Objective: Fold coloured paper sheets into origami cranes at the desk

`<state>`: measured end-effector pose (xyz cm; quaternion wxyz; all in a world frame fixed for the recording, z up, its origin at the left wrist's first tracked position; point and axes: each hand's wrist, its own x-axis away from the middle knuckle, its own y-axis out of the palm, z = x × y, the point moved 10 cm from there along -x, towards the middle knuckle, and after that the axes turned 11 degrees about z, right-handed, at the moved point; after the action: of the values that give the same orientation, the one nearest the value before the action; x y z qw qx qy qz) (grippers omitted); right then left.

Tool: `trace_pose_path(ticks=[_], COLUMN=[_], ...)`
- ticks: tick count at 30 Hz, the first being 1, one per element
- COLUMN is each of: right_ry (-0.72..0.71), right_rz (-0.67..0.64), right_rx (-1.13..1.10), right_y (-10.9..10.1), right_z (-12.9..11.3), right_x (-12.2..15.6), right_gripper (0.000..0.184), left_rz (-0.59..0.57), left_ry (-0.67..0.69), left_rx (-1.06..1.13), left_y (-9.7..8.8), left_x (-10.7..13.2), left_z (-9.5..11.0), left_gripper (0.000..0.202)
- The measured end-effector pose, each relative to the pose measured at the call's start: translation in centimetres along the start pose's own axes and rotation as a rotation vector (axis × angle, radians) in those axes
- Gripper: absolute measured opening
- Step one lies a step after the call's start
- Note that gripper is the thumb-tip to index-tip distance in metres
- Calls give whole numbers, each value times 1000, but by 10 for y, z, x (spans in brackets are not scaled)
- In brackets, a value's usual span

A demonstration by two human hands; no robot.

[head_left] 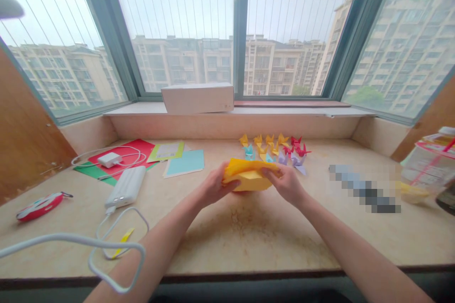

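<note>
A folded sheet of yellow-orange paper [249, 175] is held just above the beige stone counter [249, 232], in the middle of the view. My left hand [213, 184] pinches its left edge, fingers closed on the fold. My right hand [286, 182] grips its right edge the same way. Behind the paper, several small folded paper cranes [275, 149] in yellow, blue, red and lilac stand in a cluster on the counter.
Loose coloured sheets [177, 158] lie at the back left, with a white charger [109, 159] on a red one. A white power bank [126, 187] and its looping cable [117, 246] lie left. A white box [198, 98] sits on the window sill. A clear plastic container [432, 165] stands far right.
</note>
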<state>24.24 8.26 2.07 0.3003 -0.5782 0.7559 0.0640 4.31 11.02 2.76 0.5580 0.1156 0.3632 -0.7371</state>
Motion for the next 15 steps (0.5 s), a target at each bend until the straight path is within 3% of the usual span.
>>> trace_pose_path(ticks=[3,6,10,15], right_ry=[-40,-51,37,-14], right_rz=[178,173,64,120], right_rx=[-69,-58,20,-56], right_y=[-17,-14,3,4], right_z=[-3,-1,12,6], right_x=[-4,-3,2,2], right_gripper=[68,86,89,84], left_rz=[169,145,30,82], left_ry=[-149,-221,-318,-300], left_rx=[235,462,493,439], left_y=[-3,5,16,15], left_x=[-3,-4,-2,-4], left_z=[-11,-8,-12,-20], left_gripper=[37,50,67,50])
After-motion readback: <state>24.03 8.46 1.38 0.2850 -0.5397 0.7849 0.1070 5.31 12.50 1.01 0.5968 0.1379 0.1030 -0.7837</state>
